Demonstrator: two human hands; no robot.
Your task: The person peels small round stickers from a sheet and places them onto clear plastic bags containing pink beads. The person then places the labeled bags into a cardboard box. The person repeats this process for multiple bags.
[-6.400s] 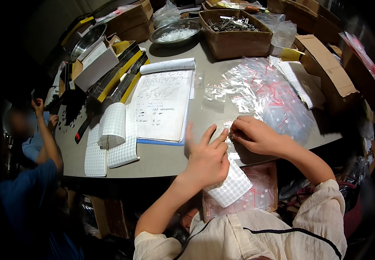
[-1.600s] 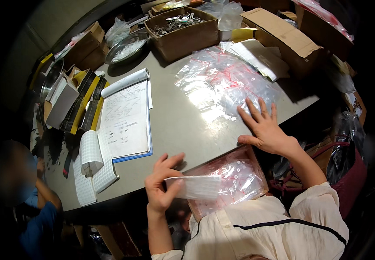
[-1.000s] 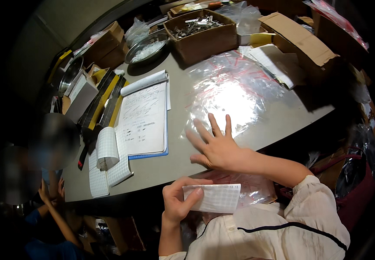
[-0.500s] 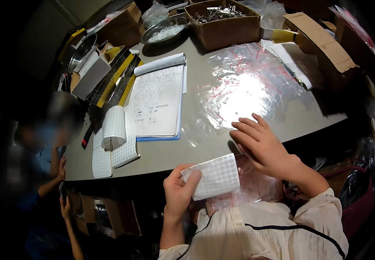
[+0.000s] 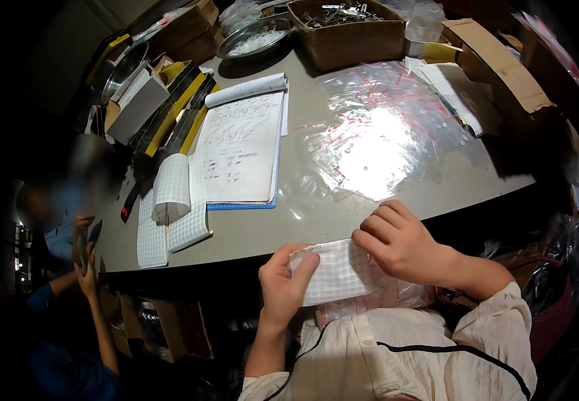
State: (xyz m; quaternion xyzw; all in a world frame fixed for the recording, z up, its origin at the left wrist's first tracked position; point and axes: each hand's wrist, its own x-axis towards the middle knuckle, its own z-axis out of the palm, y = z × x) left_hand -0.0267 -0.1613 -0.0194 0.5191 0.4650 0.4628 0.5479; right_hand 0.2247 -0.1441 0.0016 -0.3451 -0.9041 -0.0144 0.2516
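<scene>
My left hand (image 5: 280,287) holds a white sheet of round stickers (image 5: 333,275) just off the table's near edge, its thumb lying across the front. At the sheet's upper right corner, my right hand (image 5: 402,246) has its fingers curled and pressed together on the edge; the fingertips are partly hidden. Below the sheet, clear plastic bags with reddish lines (image 5: 406,295) rest against my lap. More sticker sheets (image 5: 190,230), one curling upward, lie at the table's left near edge.
A heap of clear zip bags (image 5: 376,137) glares under the light. Left of it lies a handwritten pad (image 5: 239,150) on a blue board. A metal bowl of small clear pieces and a box of metal parts (image 5: 346,50) stand behind. Another person's hand (image 5: 87,274) is at left.
My right hand has come down from above the table to the sheet's upper right corner, its spread fingers now curled. The other person's hands at left have shifted.
</scene>
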